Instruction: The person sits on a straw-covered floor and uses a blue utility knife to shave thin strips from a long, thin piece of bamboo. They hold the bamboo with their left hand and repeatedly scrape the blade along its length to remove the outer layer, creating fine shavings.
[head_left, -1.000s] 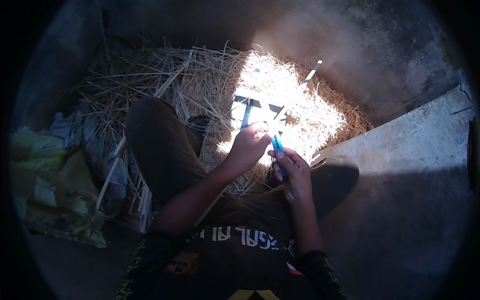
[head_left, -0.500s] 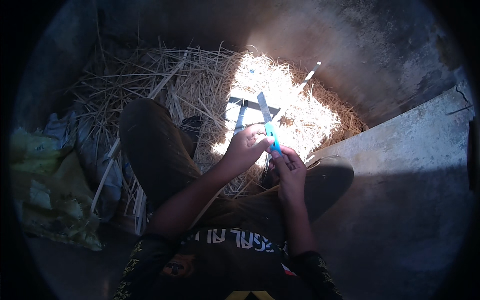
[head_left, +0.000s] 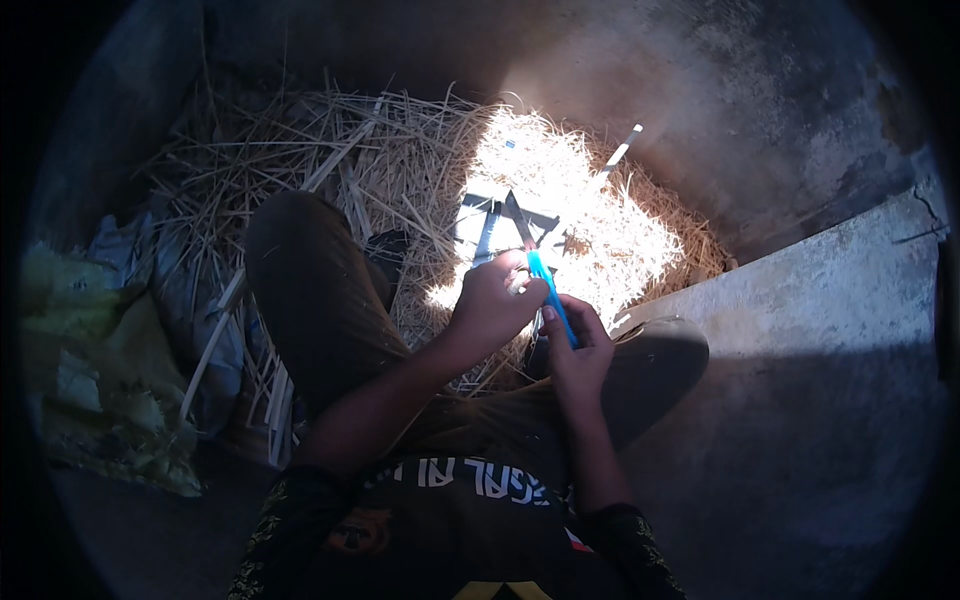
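A light-blue utility knife (head_left: 556, 305) is held in front of me over the straw, its metal blade (head_left: 520, 222) slid far out and pointing away. My left hand (head_left: 490, 303) pinches the front part of the handle, close to where the blade comes out. Lower down, the fingers of my right hand (head_left: 580, 355) are closed on the rear of the handle. Beneath the blade lies a pale flat piece (head_left: 472, 222), crossed by dark shadows and partly washed out by sunlight.
Dry straw (head_left: 350, 150) covers the floor ahead, brightly sunlit at right. A pale stick (head_left: 623, 148) rises from it. A torn yellowish sack (head_left: 110, 400) lies at left. A low concrete ledge (head_left: 800, 270) runs along the right, and my bent knees frame the work.
The knife has turned, so its blade looks narrower and darker and more of the rear handle shows. My left hand has shifted slightly along the handle.
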